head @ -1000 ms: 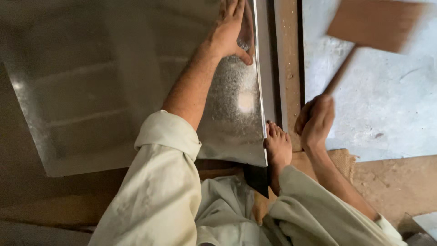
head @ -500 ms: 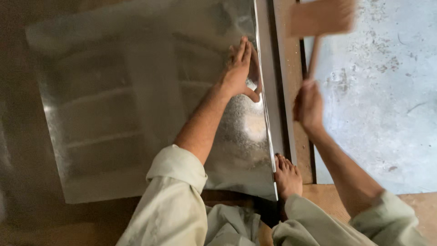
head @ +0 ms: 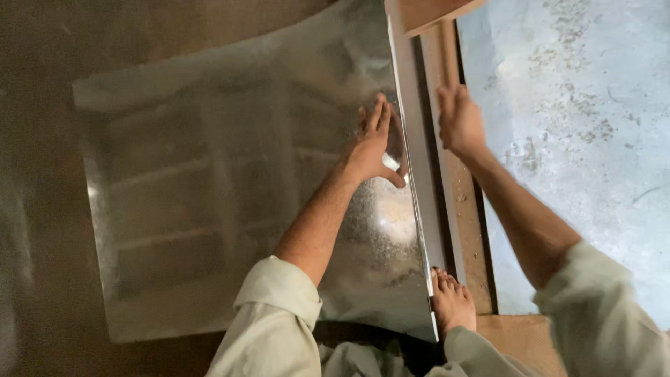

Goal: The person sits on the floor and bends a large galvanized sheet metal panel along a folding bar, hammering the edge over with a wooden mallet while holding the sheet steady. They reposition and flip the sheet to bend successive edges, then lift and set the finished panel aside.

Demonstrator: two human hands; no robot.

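A large galvanized metal sheet (head: 230, 209) lies flat, its right edge folded up into a narrow flange (head: 417, 174). My left hand (head: 373, 143) presses flat on the sheet next to the flange, fingers spread. My right hand (head: 457, 122) is closed around the handle of a wooden mallet, whose brown head (head: 436, 10) shows only at the top edge of the view, over the flange. The handle is mostly hidden by the hand. My bare foot (head: 452, 304) rests against the flange's near end.
A wooden beam (head: 469, 209) runs along under the folded edge. Grey mottled concrete floor (head: 579, 139) lies to its right. Dark brown floor (head: 42, 174) surrounds the sheet on the left. My pale sleeves and clothing fill the bottom of the view.
The mallet has swung from high on the right down toward the flange at the top of the view. My right hand moved up along the beam. My left hand stayed flat on the sheet.
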